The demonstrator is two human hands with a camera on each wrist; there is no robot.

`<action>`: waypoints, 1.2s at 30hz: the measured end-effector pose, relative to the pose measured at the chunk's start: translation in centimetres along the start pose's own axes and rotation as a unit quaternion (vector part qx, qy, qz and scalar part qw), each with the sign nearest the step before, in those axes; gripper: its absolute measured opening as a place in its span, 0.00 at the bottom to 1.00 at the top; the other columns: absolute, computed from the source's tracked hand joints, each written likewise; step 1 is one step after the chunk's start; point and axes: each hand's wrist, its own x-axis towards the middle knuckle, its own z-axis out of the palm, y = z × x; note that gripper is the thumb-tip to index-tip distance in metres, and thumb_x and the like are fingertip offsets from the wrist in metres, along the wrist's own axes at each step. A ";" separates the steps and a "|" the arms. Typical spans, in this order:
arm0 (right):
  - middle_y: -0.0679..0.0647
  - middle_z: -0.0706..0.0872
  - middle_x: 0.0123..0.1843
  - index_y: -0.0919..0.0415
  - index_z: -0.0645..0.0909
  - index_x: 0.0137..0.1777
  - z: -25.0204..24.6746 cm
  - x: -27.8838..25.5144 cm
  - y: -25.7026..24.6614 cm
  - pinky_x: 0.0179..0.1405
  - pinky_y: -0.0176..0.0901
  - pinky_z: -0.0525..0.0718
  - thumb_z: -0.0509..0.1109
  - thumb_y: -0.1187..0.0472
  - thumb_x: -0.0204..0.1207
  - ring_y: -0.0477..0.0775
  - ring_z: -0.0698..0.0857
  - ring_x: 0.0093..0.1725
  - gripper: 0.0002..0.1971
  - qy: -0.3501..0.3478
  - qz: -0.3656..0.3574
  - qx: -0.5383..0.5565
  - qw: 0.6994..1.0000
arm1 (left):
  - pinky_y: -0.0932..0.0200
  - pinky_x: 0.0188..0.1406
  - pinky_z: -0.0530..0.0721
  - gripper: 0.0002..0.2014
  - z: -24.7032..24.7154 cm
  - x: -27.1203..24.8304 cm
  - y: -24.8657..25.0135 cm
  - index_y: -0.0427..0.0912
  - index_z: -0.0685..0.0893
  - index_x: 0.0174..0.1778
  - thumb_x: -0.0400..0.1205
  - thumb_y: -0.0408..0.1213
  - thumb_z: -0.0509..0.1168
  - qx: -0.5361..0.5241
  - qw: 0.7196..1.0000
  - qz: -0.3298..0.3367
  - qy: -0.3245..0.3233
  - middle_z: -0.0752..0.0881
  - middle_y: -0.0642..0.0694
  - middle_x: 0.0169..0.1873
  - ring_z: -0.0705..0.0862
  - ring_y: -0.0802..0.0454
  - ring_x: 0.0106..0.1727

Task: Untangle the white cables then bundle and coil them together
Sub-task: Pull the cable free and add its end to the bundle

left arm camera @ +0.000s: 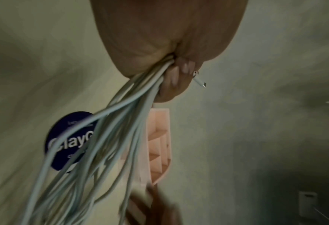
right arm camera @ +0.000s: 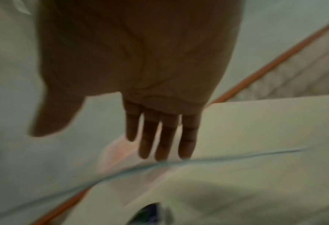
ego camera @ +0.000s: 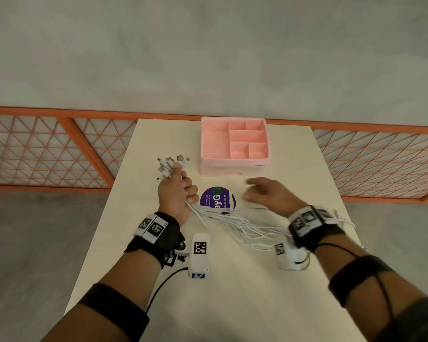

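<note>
My left hand [ego camera: 177, 191] grips a bundle of white cables [ego camera: 235, 223] near their plug ends. The plugs [ego camera: 172, 165] fan out above my fist. The loose lengths trail right across the table and pass under my right wrist. From the left wrist view, the cables [left arm camera: 121, 129] stream out of my closed fist [left arm camera: 171, 64], and one plug [left arm camera: 199, 80] pokes out beside a finger. My right hand [ego camera: 262, 193] hovers above the table, blurred, holding nothing. Its fingers [right arm camera: 160, 137] are straight, and one cable [right arm camera: 179, 163] runs just past their tips.
A pink compartment organizer [ego camera: 234, 144] stands at the back of the cream table [ego camera: 232, 292]. A round purple sticker [ego camera: 218, 201] lies between my hands. Orange mesh fencing [ego camera: 47, 149] runs behind the table on both sides.
</note>
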 end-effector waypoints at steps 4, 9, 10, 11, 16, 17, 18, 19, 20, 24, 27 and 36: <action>0.45 0.87 0.46 0.48 0.81 0.54 8.0 0.4 -5.2 0.52 0.42 0.83 0.80 0.47 0.70 0.46 0.86 0.48 0.16 -0.127 -0.127 -0.104 0.978 | 0.64 0.16 0.63 0.18 0.9 -0.1 0.6 0.45 0.74 0.37 0.89 0.51 0.58 -0.004 1.000 0.016 -0.016 0.66 0.53 0.21 0.62 0.57 0.18; 0.48 0.80 0.36 0.48 0.72 0.38 10.6 1.3 -3.0 0.38 0.44 0.74 0.67 0.53 0.80 0.53 0.80 0.38 0.10 -0.077 -0.148 -0.225 0.960 | 0.65 0.16 0.64 0.18 -0.9 0.4 1.7 0.45 0.75 0.38 0.90 0.52 0.57 -0.039 0.998 0.045 0.005 0.67 0.54 0.20 0.63 0.57 0.17; 0.49 0.81 0.37 0.50 0.74 0.39 10.0 1.4 -2.0 0.39 0.45 0.75 0.66 0.51 0.80 0.54 0.81 0.39 0.09 -0.073 -0.132 -0.249 0.957 | 0.65 0.16 0.64 0.18 -1.4 0.4 2.1 0.45 0.74 0.37 0.90 0.52 0.57 -0.047 0.997 0.054 0.009 0.67 0.54 0.20 0.63 0.58 0.17; 0.49 0.83 0.38 0.51 0.77 0.41 9.1 1.3 -0.7 0.39 0.45 0.77 0.65 0.50 0.80 0.55 0.83 0.39 0.09 -0.066 -0.103 -0.259 0.958 | 0.66 0.16 0.63 0.18 -1.7 0.5 2.5 0.45 0.74 0.37 0.90 0.52 0.57 -0.057 0.996 0.062 0.010 0.67 0.54 0.20 0.63 0.58 0.18; 0.48 0.86 0.37 0.53 0.81 0.40 4.2 -0.1 6.6 0.37 0.41 0.78 0.66 0.49 0.77 0.53 0.86 0.39 0.09 -0.006 0.025 -0.324 0.946 | 0.66 0.17 0.62 0.19 -2.2 1.3 4.6 0.46 0.73 0.36 0.90 0.52 0.55 -0.093 0.992 0.083 0.016 0.66 0.54 0.21 0.62 0.58 0.18; 0.48 0.87 0.38 0.53 0.83 0.41 3.2 -0.7 7.8 0.39 0.41 0.79 0.67 0.50 0.76 0.53 0.87 0.40 0.08 0.002 0.052 -0.338 0.940 | 0.66 0.17 0.62 0.19 -2.3 1.5 4.8 0.46 0.73 0.36 0.90 0.52 0.55 -0.094 0.992 0.085 0.018 0.66 0.54 0.21 0.62 0.57 0.18; 0.48 0.87 0.39 0.52 0.83 0.42 2.1 -1.1 9.1 0.41 0.41 0.81 0.67 0.50 0.76 0.52 0.87 0.42 0.08 0.009 0.079 -0.351 0.933 | 0.66 0.17 0.62 0.19 -2.3 1.7 4.9 0.46 0.73 0.36 0.90 0.52 0.55 -0.094 0.992 0.087 0.021 0.66 0.54 0.21 0.62 0.57 0.19; 0.48 0.87 0.40 0.50 0.82 0.42 0.8 -1.7 10.3 0.43 0.41 0.81 0.68 0.49 0.76 0.52 0.86 0.43 0.07 0.015 0.102 -0.366 0.925 | 0.66 0.18 0.62 0.19 -2.4 2.0 5.0 0.46 0.73 0.36 0.90 0.53 0.55 -0.095 0.991 0.087 0.024 0.66 0.55 0.21 0.62 0.57 0.19; 0.48 0.88 0.42 0.48 0.81 0.41 -0.5 -2.4 11.4 0.45 0.41 0.81 0.69 0.49 0.76 0.52 0.86 0.43 0.06 0.019 0.123 -0.378 0.917 | 0.66 0.18 0.62 0.20 -2.5 2.1 5.0 0.46 0.73 0.36 0.90 0.53 0.55 -0.096 0.991 0.085 0.028 0.66 0.55 0.21 0.62 0.57 0.19; 0.50 0.88 0.44 0.50 0.82 0.46 -6.3 -4.8 14.4 0.44 0.41 0.79 0.69 0.46 0.79 0.52 0.85 0.42 0.09 0.039 0.190 -0.411 0.891 | 0.66 0.18 0.61 0.20 -3.0 2.5 4.5 0.46 0.73 0.35 0.90 0.53 0.55 -0.119 0.990 0.062 0.033 0.66 0.55 0.20 0.62 0.58 0.18; 0.49 0.85 0.39 0.53 0.82 0.44 -10.4 -5.9 15.0 0.42 0.42 0.82 0.70 0.48 0.79 0.52 0.85 0.39 0.09 0.111 0.225 -0.432 0.866 | 0.67 0.17 0.62 0.20 -2.8 2.6 3.2 0.47 0.72 0.35 0.90 0.52 0.56 -0.136 0.989 0.035 0.044 0.66 0.55 0.19 0.62 0.58 0.17; 0.59 0.83 0.44 0.61 0.75 0.53 -14.3 -7.2 15.9 0.58 0.62 0.81 0.61 0.64 0.80 0.63 0.85 0.49 0.05 0.326 0.294 -0.443 0.782 | 0.66 0.13 0.62 0.19 -1.0 0.8 -1.0 0.45 0.73 0.35 0.89 0.51 0.58 -0.057 0.997 -0.039 0.030 0.66 0.54 0.19 0.62 0.58 0.16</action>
